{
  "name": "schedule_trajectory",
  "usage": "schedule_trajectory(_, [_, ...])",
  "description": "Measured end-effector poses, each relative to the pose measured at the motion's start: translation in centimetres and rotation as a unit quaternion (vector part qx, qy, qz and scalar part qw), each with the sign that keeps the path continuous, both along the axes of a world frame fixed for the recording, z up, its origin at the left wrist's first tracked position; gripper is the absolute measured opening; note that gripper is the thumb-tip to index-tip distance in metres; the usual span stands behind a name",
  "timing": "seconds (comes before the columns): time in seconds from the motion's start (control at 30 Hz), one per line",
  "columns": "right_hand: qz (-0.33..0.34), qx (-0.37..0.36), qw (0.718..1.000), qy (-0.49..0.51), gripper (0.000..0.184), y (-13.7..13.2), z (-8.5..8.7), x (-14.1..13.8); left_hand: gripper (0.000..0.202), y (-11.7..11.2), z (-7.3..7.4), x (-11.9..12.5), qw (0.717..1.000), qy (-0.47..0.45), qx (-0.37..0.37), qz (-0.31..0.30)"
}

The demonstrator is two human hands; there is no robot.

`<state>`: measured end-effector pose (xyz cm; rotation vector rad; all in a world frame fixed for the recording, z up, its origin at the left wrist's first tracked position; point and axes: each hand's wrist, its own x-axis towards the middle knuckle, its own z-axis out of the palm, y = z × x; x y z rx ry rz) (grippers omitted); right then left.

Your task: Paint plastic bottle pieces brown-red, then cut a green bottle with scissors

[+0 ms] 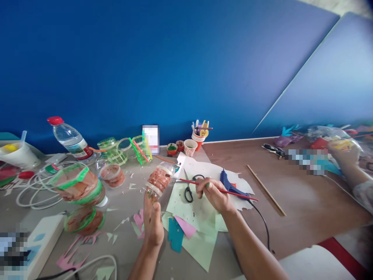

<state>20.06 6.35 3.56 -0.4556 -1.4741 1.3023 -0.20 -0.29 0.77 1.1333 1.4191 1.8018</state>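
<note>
My left hand (154,225) grips the lower end of a clear plastic bottle piece (159,179) coated with brownish-red paint, held tilted above the table. My right hand (215,194) pinches a thin red-handled paintbrush (242,193), its tip at the painted side of the bottle piece. Whether the bristles touch the plastic is hard to tell. Below the hands lie black-handled scissors (188,194) on white paper (179,186). A blue glue gun (233,184) rests just beyond my right hand, and its cord trails toward the front.
Painted plastic pieces (77,186), a water bottle (71,136) and a white cable (26,198) crowd the left. Paint cups (190,147) stand along the blue partition (175,70). A wooden stick (266,190) lies right. Another person's hand (345,153) is at the far right.
</note>
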Motion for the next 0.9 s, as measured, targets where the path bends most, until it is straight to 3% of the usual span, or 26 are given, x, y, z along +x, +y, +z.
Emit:
schedule_trajectory(0.27, [-0.024, 0.008, 0.999, -0.040, 0.041, 0.2, 0.2, 0.4, 0.059, 0.0, 0.3, 0.1, 0.999, -0.049, 0.010, 0.002])
schedule_trajectory(0.47, [-0.010, 0.010, 0.998, -0.059, 0.039, 0.3, 0.2, 0.3, 0.051, 0.7, -0.3, 0.5, 0.977, -0.189, 0.070, -0.074])
schedule_trajectory(0.6, [-0.013, 0.003, 0.999, -0.049, 0.040, 0.4, 0.1, 0.5, 0.049, 1.1, 0.1, 0.8, 0.959, -0.266, 0.080, -0.047])
schedule_trajectory(0.77, [-0.002, 0.005, 0.998, -0.058, 0.039, 0.5, -0.1, 0.5, 0.049, 1.1, 0.7, 0.9, 0.954, -0.288, 0.069, -0.047])
schedule_trajectory(0.9, [-0.001, -0.008, 0.999, -0.051, 0.037, 0.7, -0.2, 0.6, 0.049, 1.2, 0.8, 0.9, 0.955, -0.292, 0.060, -0.009])
